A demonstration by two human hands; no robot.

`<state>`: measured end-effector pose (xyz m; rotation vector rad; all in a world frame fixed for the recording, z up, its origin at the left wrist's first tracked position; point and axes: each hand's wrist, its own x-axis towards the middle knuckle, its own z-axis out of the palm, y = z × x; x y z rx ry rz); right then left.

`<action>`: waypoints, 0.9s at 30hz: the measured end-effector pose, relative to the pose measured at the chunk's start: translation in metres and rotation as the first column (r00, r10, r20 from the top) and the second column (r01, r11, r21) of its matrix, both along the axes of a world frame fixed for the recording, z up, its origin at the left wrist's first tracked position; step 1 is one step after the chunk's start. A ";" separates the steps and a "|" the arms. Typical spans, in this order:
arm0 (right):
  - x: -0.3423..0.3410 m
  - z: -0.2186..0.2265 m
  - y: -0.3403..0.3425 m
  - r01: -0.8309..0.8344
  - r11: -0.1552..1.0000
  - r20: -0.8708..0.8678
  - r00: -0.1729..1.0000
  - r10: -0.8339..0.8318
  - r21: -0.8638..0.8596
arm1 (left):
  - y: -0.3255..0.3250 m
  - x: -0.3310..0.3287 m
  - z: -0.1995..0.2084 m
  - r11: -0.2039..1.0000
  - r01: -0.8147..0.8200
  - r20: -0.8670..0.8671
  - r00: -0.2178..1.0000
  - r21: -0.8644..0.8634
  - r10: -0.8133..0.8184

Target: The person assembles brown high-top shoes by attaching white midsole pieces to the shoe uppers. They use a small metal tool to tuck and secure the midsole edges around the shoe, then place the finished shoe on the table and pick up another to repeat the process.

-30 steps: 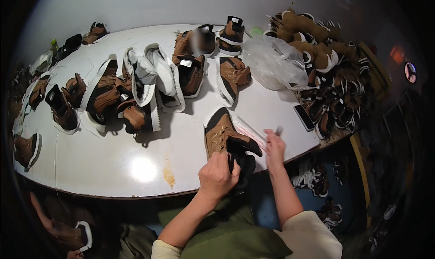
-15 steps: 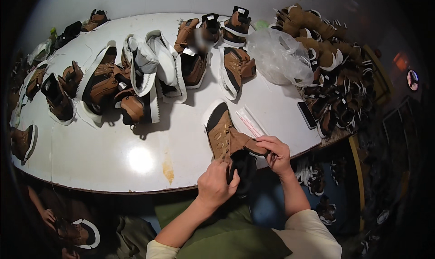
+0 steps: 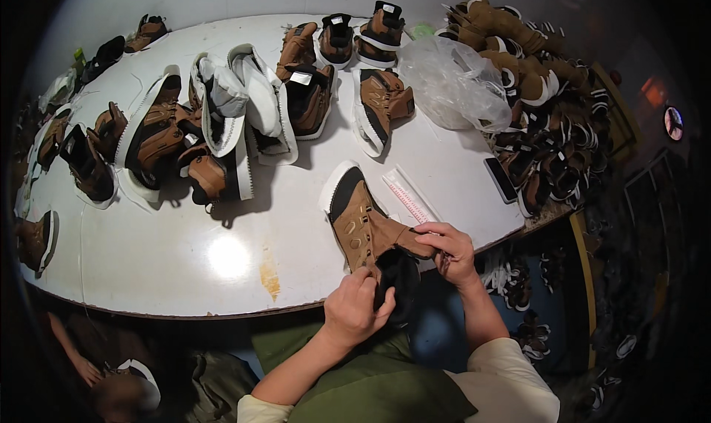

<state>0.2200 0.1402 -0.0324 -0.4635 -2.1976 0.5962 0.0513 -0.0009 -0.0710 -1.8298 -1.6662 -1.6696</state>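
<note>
No words or numbers can be made out. A flat white strip (image 3: 407, 193), near the right part of the white table's front edge (image 3: 170, 304), carries rows of red marks too small to read. Toward the far edge, white labels (image 3: 301, 77) show on a few brown-and-black shoes (image 3: 318, 106), likewise illegible.

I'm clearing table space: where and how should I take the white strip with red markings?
Probably by its far end, pinching the white strip across its long edges from the right: it lies flat and narrow, with the right hand close to its near end and the brown high-top shoe on its left.
</note>
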 end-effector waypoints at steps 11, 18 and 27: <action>-0.006 0.029 -0.025 0.219 0.976 -0.231 0.949 -0.215 -0.008 | 0.011 -0.016 0.029 0.990 0.006 -0.092 0.996 0.143 0.007; -0.014 0.018 -0.029 0.217 0.964 -0.370 0.917 -0.147 0.155 | 0.009 -0.027 0.029 0.957 -0.031 -0.235 0.967 0.289 0.102; -0.011 0.003 -0.029 0.202 0.971 -0.355 0.924 -0.145 0.129 | 0.004 -0.032 0.018 0.957 0.008 -0.314 0.945 0.291 0.088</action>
